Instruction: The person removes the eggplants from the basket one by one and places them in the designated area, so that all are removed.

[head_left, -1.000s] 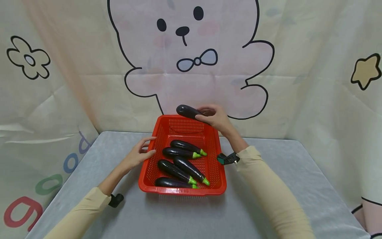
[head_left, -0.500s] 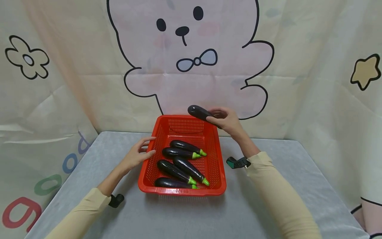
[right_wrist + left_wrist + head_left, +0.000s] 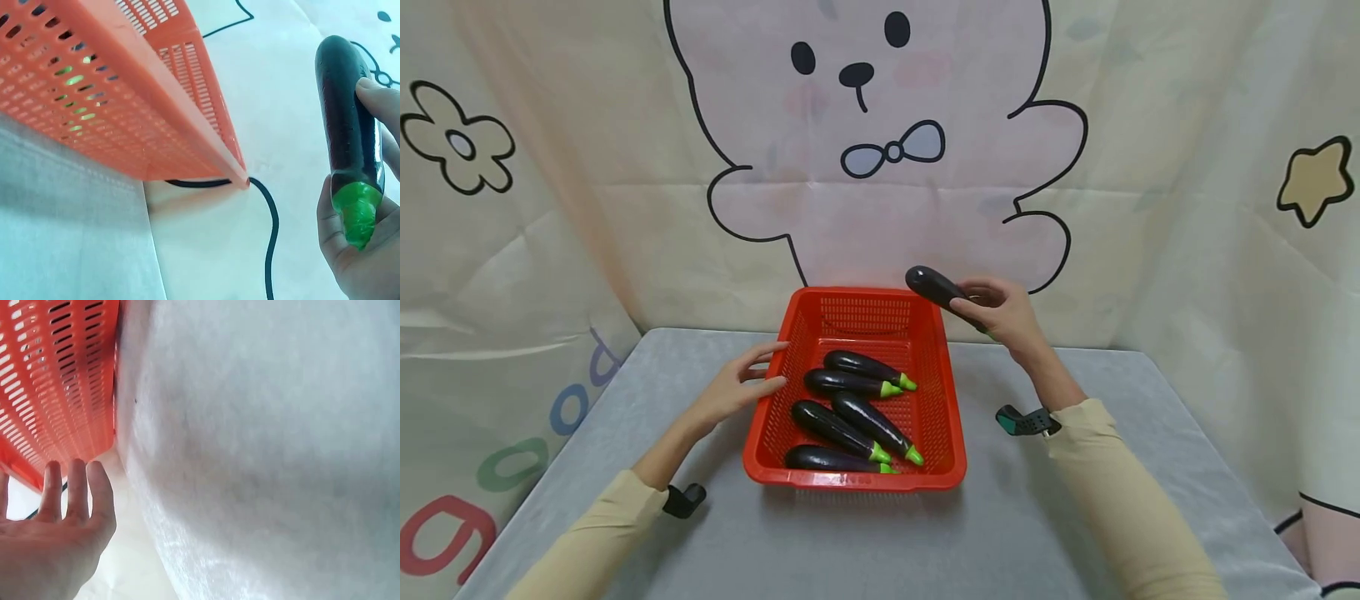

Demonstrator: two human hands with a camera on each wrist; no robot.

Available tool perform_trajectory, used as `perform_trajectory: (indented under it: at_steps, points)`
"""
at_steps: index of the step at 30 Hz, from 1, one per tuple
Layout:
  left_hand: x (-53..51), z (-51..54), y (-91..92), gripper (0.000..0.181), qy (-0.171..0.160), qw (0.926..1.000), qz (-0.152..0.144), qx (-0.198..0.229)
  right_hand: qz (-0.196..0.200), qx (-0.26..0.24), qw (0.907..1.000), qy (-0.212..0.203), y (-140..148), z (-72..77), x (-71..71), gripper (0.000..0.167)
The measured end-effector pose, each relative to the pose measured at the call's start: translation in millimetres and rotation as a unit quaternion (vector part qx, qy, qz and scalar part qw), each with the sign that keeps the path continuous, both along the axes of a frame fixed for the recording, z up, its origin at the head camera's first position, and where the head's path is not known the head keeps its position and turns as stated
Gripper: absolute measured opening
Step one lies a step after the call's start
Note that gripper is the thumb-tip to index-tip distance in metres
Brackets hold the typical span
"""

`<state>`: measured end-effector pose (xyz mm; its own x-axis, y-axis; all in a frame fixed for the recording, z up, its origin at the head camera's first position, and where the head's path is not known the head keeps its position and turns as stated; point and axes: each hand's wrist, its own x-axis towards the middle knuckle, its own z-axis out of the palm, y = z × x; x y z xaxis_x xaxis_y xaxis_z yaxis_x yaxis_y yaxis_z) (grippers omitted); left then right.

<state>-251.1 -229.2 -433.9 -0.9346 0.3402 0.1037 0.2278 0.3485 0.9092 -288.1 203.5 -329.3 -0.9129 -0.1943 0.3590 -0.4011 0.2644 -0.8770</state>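
Note:
A dark purple eggplant [image 3: 931, 285] is held by my right hand [image 3: 1006, 315] above the far right corner of a red plastic basket [image 3: 957, 417]. In the right wrist view the thumb and fingers grip this eggplant [image 3: 347, 112], its green stem end toward the palm. Several more eggplants [image 3: 850, 383] lie in the basket, their green stems pointing right. My left hand [image 3: 730, 392] rests its fingertips at the basket's left rim. The left wrist view shows that hand [image 3: 56, 537] with straight, spread fingers beside the perforated wall [image 3: 62, 381].
The basket stands on a table with a grey cloth [image 3: 880, 550]. Behind the table hangs a curtain [image 3: 1120, 208] printed with a cartoon bear, and its sides carry a flower, a star and letters. Cloth extends on both sides of the basket.
My right hand has moved to the right with the eggplant, from over the basket's far rim to its far right corner. The left hand stays at the left rim.

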Motion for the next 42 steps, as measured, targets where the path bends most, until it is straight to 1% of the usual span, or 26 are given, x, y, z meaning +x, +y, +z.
perform_trajectory:
  at_steps: [3,6,8,10,12,17,21,28,35,42]
  points:
    - [0.1,1.4,-4.2,0.066,-0.010,0.9998,-0.017,0.001,-0.008,-0.002,1.0000,0.002,5.1,0.1,3.4,0.032]
    - [-0.3,2.0,-6.6,0.066,-0.016,0.9993,-0.031,0.011,-0.017,-0.009,0.9998,-0.001,13.8,-9.2,-1.5,0.033]
    - [-0.7,2.0,-6.7,0.067,-0.016,0.9991,-0.035,0.015,-0.024,-0.015,0.9996,-0.004,20.2,-16.3,-6.0,0.034]
    - [-0.9,1.9,-6.3,0.067,-0.017,0.9990,-0.036,0.019,-0.031,-0.021,0.9993,-0.009,26.3,-23.5,-9.4,0.035]
    - [-1.0,1.9,-5.7,0.067,-0.016,0.9991,-0.034,0.021,-0.038,-0.028,0.9988,-0.010,30.4,-27.4,-10.0,0.035]
    - [-1.5,0.1,-5.1,0.065,-0.015,0.9991,-0.033,0.021,-0.056,-0.031,0.9978,-0.015,38.5,-34.0,-5.6,0.037]
    - [-1.5,-0.6,-5.9,0.064,-0.016,0.9990,-0.033,0.023,-0.070,-0.022,0.9971,-0.020,43.9,-39.4,-2.1,0.040]
    - [-2.1,-0.4,-5.0,0.065,-0.012,0.9990,-0.035,0.023,-0.096,-0.015,0.9950,-0.022,53.0,-53.8,0.6,0.041]
    - [-3.3,-1.9,-4.9,0.066,-0.014,0.9990,-0.036,0.023,-0.132,-0.016,0.9896,-0.055,55.8,-66.4,5.3,0.045]
    - [-2.3,-2.8,-4.7,0.066,-0.016,0.9990,-0.037,0.019,-0.157,-0.018,0.9845,-0.076,56.3,-80.1,10.9,0.047]
